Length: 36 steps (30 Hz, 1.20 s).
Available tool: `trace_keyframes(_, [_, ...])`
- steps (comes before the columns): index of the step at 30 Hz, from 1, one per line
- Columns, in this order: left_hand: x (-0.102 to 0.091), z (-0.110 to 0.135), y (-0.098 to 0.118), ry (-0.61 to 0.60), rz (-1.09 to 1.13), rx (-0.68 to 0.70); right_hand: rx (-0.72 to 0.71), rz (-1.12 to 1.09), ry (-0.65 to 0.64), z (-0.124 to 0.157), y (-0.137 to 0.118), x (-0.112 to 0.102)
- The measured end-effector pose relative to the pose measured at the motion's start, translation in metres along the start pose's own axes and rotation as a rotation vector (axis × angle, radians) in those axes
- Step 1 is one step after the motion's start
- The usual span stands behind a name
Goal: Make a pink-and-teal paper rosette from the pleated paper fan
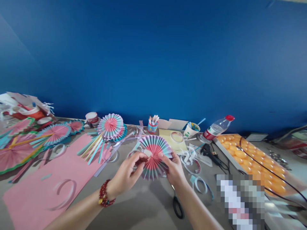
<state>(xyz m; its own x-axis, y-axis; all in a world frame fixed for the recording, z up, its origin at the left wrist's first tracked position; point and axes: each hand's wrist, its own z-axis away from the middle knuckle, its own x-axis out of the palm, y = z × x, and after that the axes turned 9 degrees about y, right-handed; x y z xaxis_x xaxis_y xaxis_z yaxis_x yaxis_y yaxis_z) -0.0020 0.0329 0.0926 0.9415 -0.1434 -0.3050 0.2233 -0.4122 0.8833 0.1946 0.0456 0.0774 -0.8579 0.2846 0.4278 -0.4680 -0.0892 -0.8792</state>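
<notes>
Above the grey table I hold a round pleated paper fan, pink in the middle and pale blue to lilac at the rim. My right hand grips it at the right side, thumb on the front. My left hand, with a red bead bracelet, is pinched at the fan's left side on a small whitish piece of paper. Whether that piece touches the fan I cannot tell. Below, scissors lie partly hidden behind my right forearm.
Finished-looking pleated fans with paper strips lie to the left, beside pink paper. Behind stand a pen cup, a paper cup and a bottle. A glue gun and an orange balloon-like tray are right.
</notes>
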Motion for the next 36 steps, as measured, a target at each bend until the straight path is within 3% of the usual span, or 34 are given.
trace_keyframes(8, [-0.001,0.0,0.004,-0.058,-0.113,0.053,-0.037,0.026,0.024,0.002,0.001,0.001])
trace_keyframes(11, [-0.004,-0.001,0.004,-0.035,-0.256,0.143,-0.049,0.042,0.033,0.002,-0.002,0.002])
trace_keyframes(20, [-0.019,-0.004,0.001,0.272,-0.606,0.59,-0.043,0.098,0.002,0.005,0.001,0.003])
trace_keyframes(29, [-0.021,-0.007,0.006,0.409,-0.824,0.63,0.001,0.074,-0.001,0.005,0.005,0.003])
trace_keyframes(36, [-0.023,-0.008,0.005,0.374,-0.869,0.612,0.005,0.071,-0.019,0.004,0.007,0.001])
